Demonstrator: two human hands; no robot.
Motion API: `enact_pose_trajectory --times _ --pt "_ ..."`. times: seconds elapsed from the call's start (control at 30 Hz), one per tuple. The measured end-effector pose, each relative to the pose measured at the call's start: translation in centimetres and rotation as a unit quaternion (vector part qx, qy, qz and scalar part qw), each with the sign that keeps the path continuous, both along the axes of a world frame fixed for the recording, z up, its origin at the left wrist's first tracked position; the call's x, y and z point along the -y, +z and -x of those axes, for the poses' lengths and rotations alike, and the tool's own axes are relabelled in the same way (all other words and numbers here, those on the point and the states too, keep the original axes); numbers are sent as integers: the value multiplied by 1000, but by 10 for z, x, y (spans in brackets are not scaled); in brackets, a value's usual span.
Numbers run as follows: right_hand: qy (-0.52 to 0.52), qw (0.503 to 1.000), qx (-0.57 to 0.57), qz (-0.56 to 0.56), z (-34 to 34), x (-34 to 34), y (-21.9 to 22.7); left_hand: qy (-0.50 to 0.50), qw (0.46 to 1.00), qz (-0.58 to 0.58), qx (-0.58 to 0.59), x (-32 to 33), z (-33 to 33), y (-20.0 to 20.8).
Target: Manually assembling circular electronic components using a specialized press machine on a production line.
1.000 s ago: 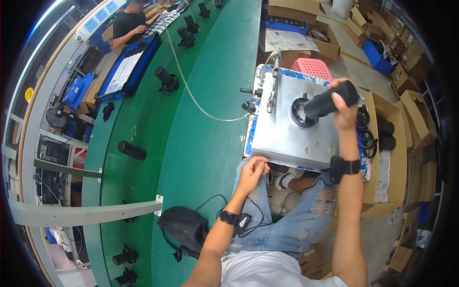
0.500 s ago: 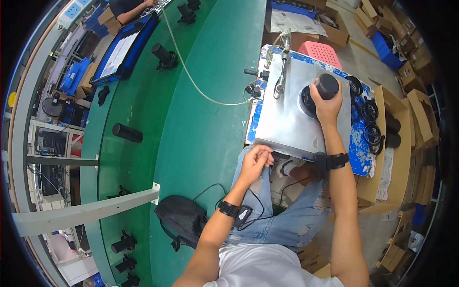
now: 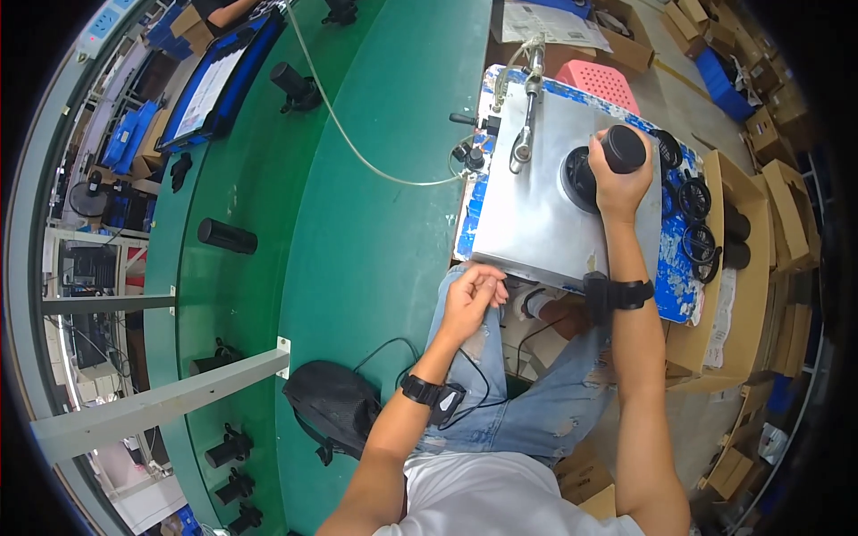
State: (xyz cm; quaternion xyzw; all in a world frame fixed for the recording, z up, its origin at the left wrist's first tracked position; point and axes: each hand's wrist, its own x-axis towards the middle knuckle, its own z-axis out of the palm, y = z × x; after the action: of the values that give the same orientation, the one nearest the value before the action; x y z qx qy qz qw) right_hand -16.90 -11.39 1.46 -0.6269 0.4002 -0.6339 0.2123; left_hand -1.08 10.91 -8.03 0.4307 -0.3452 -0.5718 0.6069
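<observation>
The person's right hand point(image 3: 621, 189) is wrapped firmly around a black tube point(image 3: 625, 149) above a metal box point(image 3: 527, 219), near the black ring point(image 3: 579, 181) on its top. The tube's long axis rises steeply, leaning right, flat round end upward; its lower end is hidden. The left hand point(image 3: 474, 297) curls by the box's near edge; whether it holds anything, I cannot tell.

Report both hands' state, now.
Left hand: loosely closed, nothing visible in it, near the silver rectangular metal box.
Right hand: closed around a black cylinder.
</observation>
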Motion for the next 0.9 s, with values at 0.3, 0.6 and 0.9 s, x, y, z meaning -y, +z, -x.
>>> enact_pose_trajectory --times 0.3,0.6,0.9 --pt "360 922 34 -140 36 22 13 -13 1000 -6 4 1 2 -2" --pt "229 969 -16 -87 22 8 12 -10 1000 -13 26 2 2 5" --pt "262 960 -4 -94 37 13 12 106 972 90 189 107 -67 99"
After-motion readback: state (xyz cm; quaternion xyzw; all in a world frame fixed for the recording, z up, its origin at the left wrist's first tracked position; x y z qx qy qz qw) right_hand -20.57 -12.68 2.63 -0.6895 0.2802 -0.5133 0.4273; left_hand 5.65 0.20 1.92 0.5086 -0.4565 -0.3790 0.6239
